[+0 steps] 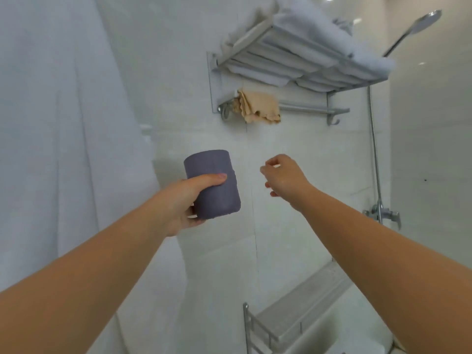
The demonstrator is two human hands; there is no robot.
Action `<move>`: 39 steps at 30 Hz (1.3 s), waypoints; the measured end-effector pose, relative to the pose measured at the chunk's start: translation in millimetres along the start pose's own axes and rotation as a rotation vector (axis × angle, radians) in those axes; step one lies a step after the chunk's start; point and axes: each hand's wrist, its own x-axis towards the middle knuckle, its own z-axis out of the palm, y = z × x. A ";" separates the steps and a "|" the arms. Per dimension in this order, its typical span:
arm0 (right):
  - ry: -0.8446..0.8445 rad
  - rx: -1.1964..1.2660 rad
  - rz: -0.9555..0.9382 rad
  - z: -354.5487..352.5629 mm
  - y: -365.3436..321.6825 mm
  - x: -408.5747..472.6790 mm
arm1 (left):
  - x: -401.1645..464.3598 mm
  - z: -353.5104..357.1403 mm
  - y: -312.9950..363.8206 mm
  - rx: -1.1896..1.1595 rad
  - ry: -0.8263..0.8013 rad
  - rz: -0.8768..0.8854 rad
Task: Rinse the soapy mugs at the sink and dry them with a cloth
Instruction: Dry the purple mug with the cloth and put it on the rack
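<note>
My left hand [185, 201] grips a grey-purple mug [213, 183], held up in front of the white tiled wall with its rim away from me. My right hand [283, 177] is raised to the right of the mug, empty, its fingers loosely curled and apart. A beige cloth [258, 107] hangs over the metal rail [306, 108] on the wall, well above both hands and untouched. The sink is out of view.
A metal rack [301, 72] above the rail carries folded white towels [306, 29]. A shower head [426, 20] and its pipe and valve [381, 212] stand at the right. A white curtain [63, 123] hangs at the left. A metal shelf [275, 330] sits low on the wall.
</note>
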 end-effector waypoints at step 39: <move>-0.135 0.211 -0.417 40.4 -31.2 -12.6 | 32.2 24.0 26.4 -0.042 0.082 0.010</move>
